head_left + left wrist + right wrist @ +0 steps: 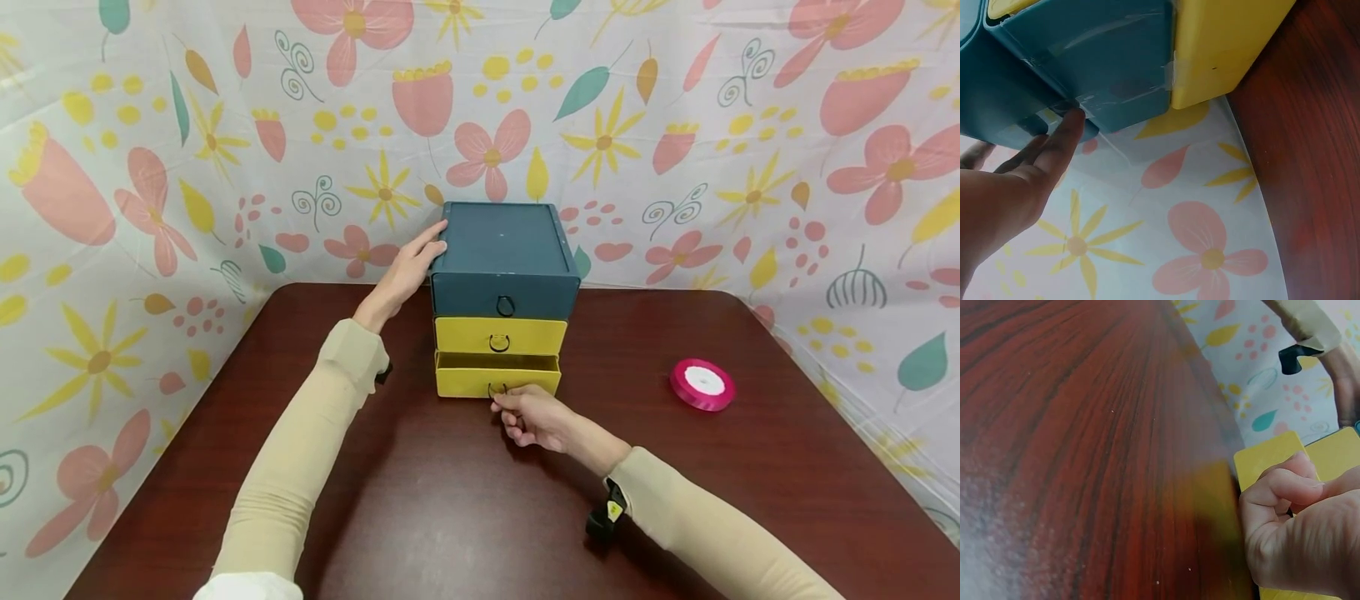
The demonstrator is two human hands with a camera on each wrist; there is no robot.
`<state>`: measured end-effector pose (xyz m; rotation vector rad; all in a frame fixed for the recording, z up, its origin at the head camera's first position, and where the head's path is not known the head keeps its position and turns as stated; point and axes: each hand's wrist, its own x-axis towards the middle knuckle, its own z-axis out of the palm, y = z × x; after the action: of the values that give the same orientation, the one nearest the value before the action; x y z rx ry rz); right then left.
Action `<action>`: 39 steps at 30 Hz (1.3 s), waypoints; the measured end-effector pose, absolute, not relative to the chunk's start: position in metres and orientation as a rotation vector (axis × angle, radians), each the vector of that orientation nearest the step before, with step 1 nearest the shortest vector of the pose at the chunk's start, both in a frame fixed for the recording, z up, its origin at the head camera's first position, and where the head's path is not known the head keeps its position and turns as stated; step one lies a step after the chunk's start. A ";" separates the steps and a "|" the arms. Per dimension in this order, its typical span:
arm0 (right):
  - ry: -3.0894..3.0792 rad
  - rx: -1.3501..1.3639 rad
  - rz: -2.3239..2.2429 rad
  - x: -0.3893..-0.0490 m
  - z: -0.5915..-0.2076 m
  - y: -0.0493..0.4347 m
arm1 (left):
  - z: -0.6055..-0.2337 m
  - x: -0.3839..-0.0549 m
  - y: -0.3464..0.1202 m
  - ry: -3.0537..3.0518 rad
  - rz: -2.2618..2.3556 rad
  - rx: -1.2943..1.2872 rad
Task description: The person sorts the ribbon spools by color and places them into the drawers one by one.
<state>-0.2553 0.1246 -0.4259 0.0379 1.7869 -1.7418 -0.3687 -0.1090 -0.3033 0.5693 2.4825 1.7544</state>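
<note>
A small drawer unit with a dark blue top and drawers stacked below stands at the back of the table. Its bottom yellow drawer is pulled partly out, showing a dark gap at the top. With thumb and finger, my right hand pinches the black ring handle on that drawer's front. My left hand rests against the upper left side of the unit, fingers extended over its top edge. The yellow middle drawer and the blue top drawer sit closed, each with a black ring.
A spool of pink ribbon lies on the dark red-brown table, to the right of the unit. A flower-printed cloth hangs directly behind the table and along its sides.
</note>
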 end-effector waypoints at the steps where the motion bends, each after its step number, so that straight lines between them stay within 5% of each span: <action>1: 1.785 0.038 -1.742 -0.254 -0.426 0.125 | -0.304 -0.369 -0.109 2.473 1.757 0.572; 17: 1.762 0.022 -1.747 -0.241 -0.422 0.127 | -0.282 -0.344 -0.106 2.437 1.731 0.586; 39: 1.755 -0.003 -1.746 -0.227 -0.427 0.127 | -0.308 -0.370 -0.108 2.458 1.788 0.611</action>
<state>-0.2269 0.1269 -0.4268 -0.0027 1.7552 -1.7456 -0.3703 -0.1084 -0.3080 0.6109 2.4585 1.7875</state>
